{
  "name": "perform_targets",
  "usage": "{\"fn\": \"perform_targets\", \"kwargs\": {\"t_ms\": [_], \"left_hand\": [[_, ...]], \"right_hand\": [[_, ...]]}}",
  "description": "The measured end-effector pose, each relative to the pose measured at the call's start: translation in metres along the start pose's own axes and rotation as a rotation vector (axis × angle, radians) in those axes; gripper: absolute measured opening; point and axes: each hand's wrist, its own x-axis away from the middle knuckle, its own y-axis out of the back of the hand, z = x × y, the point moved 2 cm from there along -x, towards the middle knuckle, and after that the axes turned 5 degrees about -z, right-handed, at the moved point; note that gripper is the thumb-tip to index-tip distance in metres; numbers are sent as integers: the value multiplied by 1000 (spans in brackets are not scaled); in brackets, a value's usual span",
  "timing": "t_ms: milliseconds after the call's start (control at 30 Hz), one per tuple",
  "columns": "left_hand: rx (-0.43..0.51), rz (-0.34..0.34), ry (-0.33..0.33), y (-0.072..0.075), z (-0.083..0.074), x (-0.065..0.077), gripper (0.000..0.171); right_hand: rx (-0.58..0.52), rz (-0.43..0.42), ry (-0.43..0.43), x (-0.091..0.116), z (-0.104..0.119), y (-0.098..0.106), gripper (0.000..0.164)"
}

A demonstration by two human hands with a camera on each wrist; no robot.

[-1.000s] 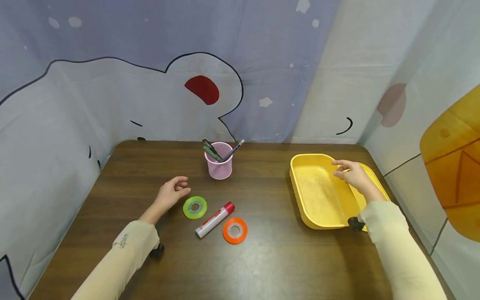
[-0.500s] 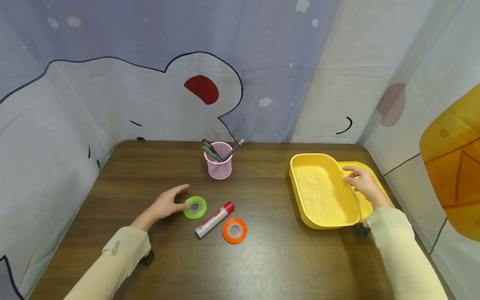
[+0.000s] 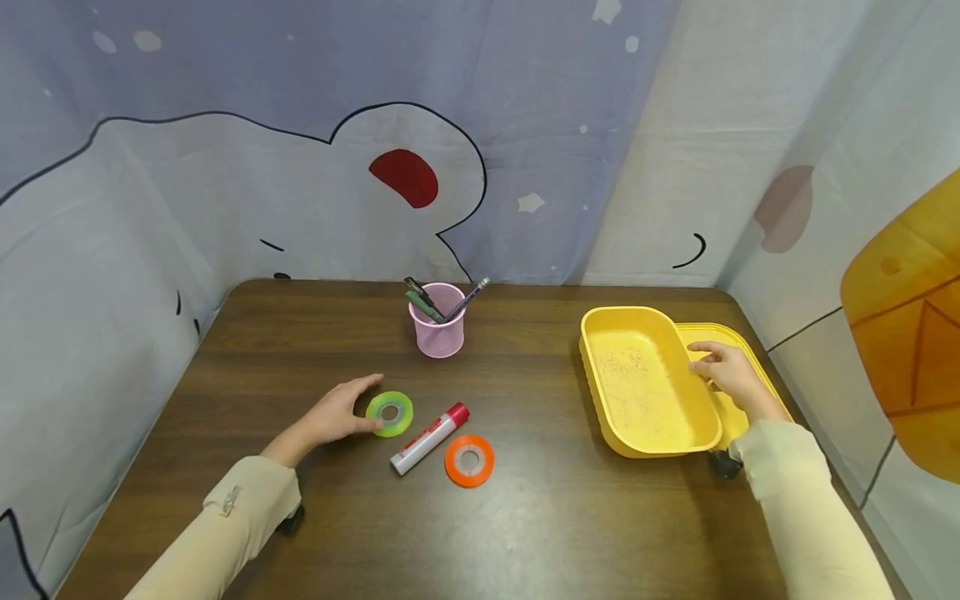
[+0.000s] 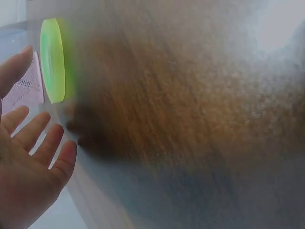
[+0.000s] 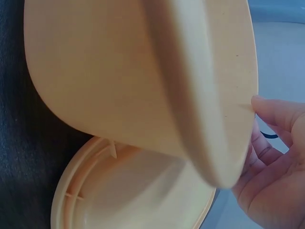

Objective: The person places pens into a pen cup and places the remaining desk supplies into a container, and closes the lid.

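Observation:
On the brown table lies a roll of green tape (image 3: 389, 414). My left hand (image 3: 337, 414) is spread beside its left side, thumb and fingers apart; in the left wrist view the fingers of this hand (image 4: 35, 143) do not close on the roll. At the right, my right hand (image 3: 733, 379) pinches the right rim of an empty-looking yellow plastic box (image 3: 648, 383). In the right wrist view the thumb of the right hand (image 5: 276, 157) meets the rim while the fingers lie partly hidden behind the wall. A yellow lid (image 3: 731, 414) sits partly under the box.
A white glue stick (image 3: 429, 439) with a red cap and a roll of orange tape (image 3: 469, 448) lie right of the green roll. Behind stands a pink mesh pen cup (image 3: 440, 337) holding several pens. A printed curtain (image 3: 300, 200) hangs along the table's back edge.
My left hand has come down and its fingers have spread beside the green tape. My right hand has shifted right and down from over the box to its right rim.

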Motion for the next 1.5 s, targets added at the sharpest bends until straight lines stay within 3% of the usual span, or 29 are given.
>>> {"fn": "perform_targets", "kwargs": {"t_ms": [467, 800, 1067, 1500], "left_hand": [[-134, -58, -92, -11, -6, 4, 81], [-273, -108, -62, -16, -3, 6, 87], [-320, -95, -56, -18, 1, 1, 84], [-393, -153, -76, -18, -5, -6, 76]], "right_hand": [[-47, 9, -38, 1, -1, -1, 46], [-64, 18, -46, 1, -1, -2, 47], [-66, 17, -45, 1, -3, -2, 47], [-60, 10, -36, 3, -1, -3, 47]]}}
